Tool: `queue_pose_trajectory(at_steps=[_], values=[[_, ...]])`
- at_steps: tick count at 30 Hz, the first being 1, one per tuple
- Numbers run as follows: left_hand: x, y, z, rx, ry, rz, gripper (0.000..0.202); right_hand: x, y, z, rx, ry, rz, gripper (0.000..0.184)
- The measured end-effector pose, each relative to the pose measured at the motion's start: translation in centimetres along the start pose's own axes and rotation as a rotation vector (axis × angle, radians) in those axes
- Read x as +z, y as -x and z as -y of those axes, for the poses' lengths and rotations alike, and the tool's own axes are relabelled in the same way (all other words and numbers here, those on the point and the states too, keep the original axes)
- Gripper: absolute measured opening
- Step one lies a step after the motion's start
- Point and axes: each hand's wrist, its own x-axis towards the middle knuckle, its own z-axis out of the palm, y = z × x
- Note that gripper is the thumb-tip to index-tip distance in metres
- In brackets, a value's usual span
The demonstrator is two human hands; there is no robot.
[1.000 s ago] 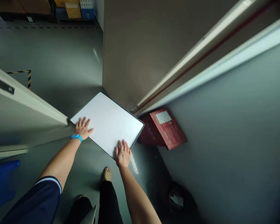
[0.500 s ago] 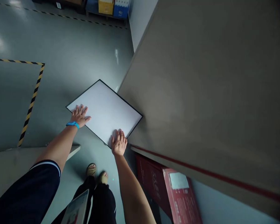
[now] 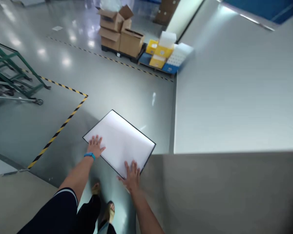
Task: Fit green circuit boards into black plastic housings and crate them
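A white rectangular panel [image 3: 122, 139] with a thin black frame is in front of me, over the floor beside the grey-brown surface. What bears it from below is hidden. My left hand [image 3: 95, 147], with a blue wristband [image 3: 90, 155], lies on the panel's near left edge, fingers spread flat on the white face. At the near right corner my right hand [image 3: 132, 177] rests with fingers stretched over the face and the thumb out past the edge. Neither hand is wrapped round anything that I can see.
A grey-brown surface [image 3: 222, 191] fills the lower right, with a pale wall [image 3: 234, 97] behind it. Cardboard boxes [image 3: 130, 42] and yellow boxes [image 3: 158, 60] stand at the back. A green wheeled cart [image 3: 19, 71] is left, near black-yellow floor tape [image 3: 61, 128].
The view has tipped up and swung, bringing in the cart, boxes and wall. My right hand's fingers have spread wider, its thumb now off the panel. The left hand stays flat at its edge.
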Motion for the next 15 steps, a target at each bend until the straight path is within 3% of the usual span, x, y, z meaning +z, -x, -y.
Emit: queue_pose_trajectory(at_steps=[2, 4, 9, 12, 15], values=[[-1.3, -3.4, 0.6, -0.023, 0.027, 0.005, 0.074, -1.8, -4.2, 0.9, -0.016, 0.081, 0.100, 0.094], [-3.3, -7.8, 1.2, -0.032, 0.060, 0.022, 0.073, -3.3, -8.7, 2.0, -0.007, 0.130, 0.121, 0.091], [-10.9, -19.2, 3.0, 0.054, 0.156, 0.091, 0.073, -6.0, -21.6, 4.0, -0.012, 0.205, 0.093, 0.084], [-15.1, -21.9, 4.4, 0.138, 0.203, 0.105, 0.072, -8.0, -30.2, 4.4, -0.038, 0.182, 0.050, 0.083], [-17.5, -21.3, 7.2, 0.123, 0.240, 0.127, 0.044, -10.3, -38.9, 5.0, -0.058, 0.073, -0.008, 0.084]])
